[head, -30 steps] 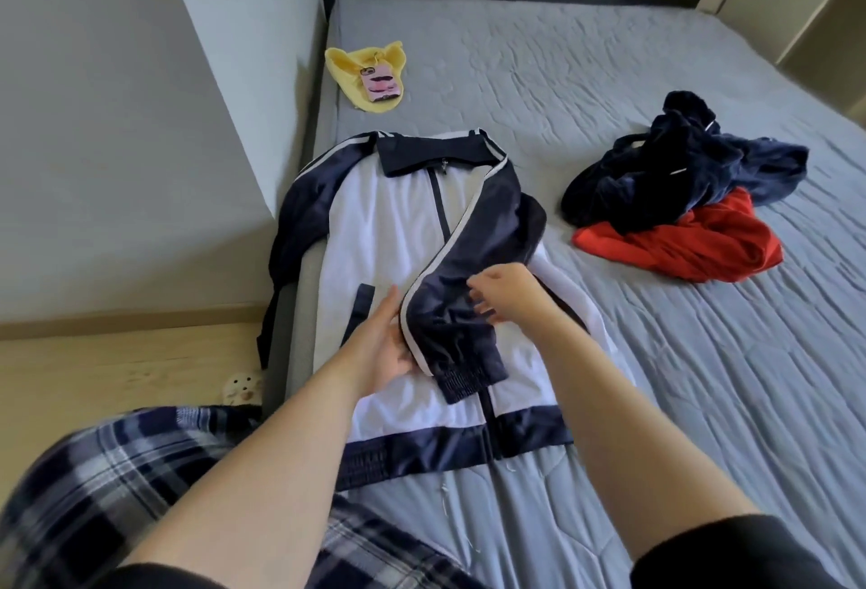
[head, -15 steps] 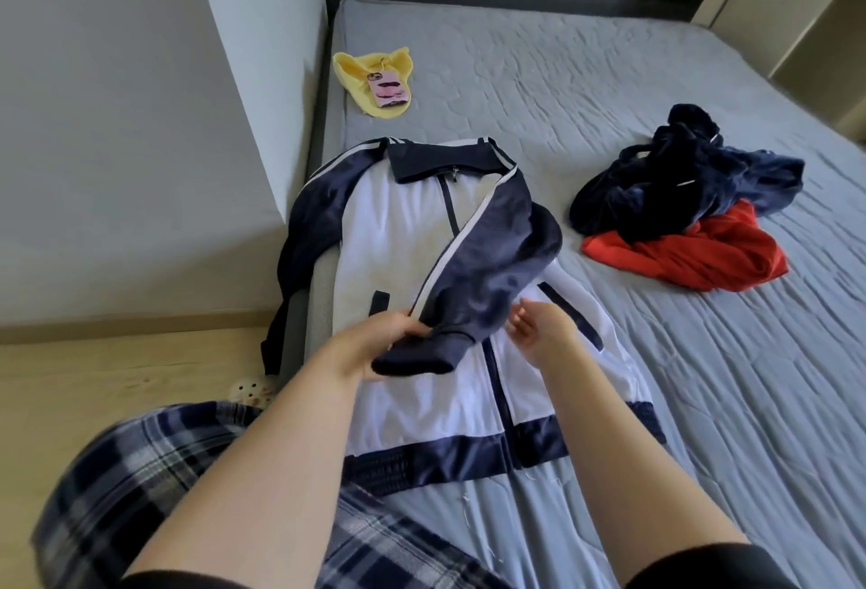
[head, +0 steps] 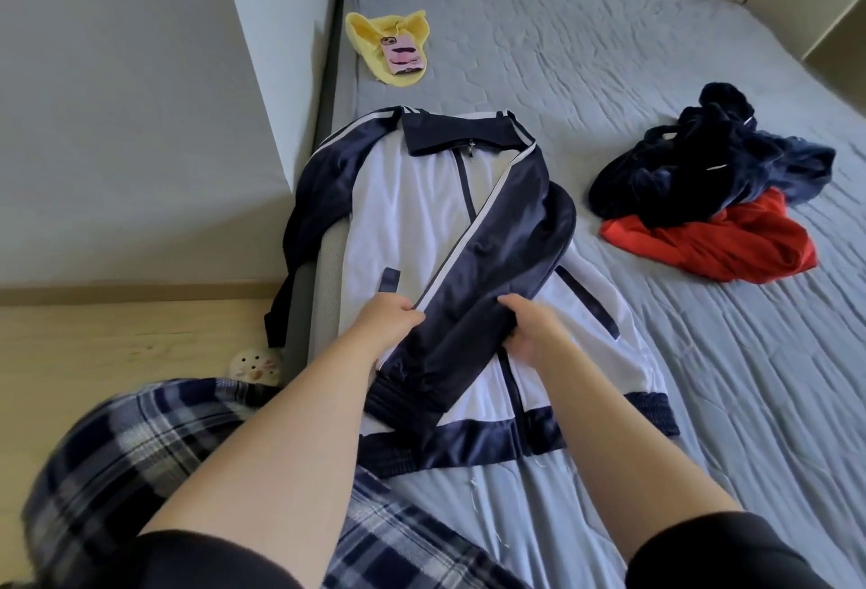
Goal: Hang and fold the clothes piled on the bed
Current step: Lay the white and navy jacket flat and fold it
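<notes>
1. Here, a white and navy jacket point(head: 412, 223) is lying front up on the near left corner of the bed point(head: 609, 49), with its collar pointing toward the headboard.
2. The folded sleeve point(head: 506, 232) is crossing the jacket's front on a slant, and its cuff is resting near the hem.
3. The left hand point(head: 391, 321) is gripping the white-striped edge of that sleeve, its fingers curling onto the cloth.
4. The right hand point(head: 529, 330) is holding the sleeve's opposite edge, with its fingers curling round it. The two hands are sitting apart with the sleeve stretching between them.
5. The other sleeve point(head: 318, 195) is hanging over the bed's left edge toward the floor.
6. A heap of navy clothes point(head: 703, 166) is lying partly on top of a red garment point(head: 731, 246), well apart from the jacket on its right.
7. A yellow cloth point(head: 375, 40) is lying beyond the collar, near the bed's left edge, and is carrying a pink phone point(head: 404, 55).
8. Plaid trousers point(head: 140, 438) are showing at the lower left.
</notes>
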A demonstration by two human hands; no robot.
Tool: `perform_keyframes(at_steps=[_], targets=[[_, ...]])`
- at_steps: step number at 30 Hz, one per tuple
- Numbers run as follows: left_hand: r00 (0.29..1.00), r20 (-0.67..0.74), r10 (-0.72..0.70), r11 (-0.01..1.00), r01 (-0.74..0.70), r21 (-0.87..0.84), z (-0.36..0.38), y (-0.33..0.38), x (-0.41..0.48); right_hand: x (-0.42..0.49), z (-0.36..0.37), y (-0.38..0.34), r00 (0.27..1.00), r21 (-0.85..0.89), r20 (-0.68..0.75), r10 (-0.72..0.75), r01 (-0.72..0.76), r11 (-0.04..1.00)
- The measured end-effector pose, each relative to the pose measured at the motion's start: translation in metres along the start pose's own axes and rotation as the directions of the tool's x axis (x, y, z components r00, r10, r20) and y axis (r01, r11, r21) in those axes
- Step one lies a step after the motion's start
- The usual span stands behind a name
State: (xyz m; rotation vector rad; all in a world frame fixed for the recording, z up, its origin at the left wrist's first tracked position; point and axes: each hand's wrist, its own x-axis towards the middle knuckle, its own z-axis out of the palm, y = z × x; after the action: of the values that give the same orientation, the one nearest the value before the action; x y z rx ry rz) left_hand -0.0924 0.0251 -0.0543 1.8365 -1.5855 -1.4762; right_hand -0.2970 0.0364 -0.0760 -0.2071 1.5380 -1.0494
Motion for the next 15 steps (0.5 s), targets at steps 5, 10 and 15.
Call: perform_keyframes(at_steps=[5,10,15], targets=[[0.996,-0.078,0.039,0.996,-0.045,-0.075,0.015,0.013,0.021,0.032,-0.017,-0.056,0.959,-0.021,-0.228,-0.167,0.167,0.986],[0.991,-0.112,0.07,0.989,-0.084,-0.125,0.023,0.035,0.05,0.072,-0.022,-0.105,0.956,-0.091,-0.252,-0.149,0.13,0.987],[0.978,-0.205,0.024,0.993,-0.046,-0.107,0.028,0.039,0.077,0.093,-0.014,-0.135,0.996,0.134,-0.052,-0.074,0.08,0.988]])
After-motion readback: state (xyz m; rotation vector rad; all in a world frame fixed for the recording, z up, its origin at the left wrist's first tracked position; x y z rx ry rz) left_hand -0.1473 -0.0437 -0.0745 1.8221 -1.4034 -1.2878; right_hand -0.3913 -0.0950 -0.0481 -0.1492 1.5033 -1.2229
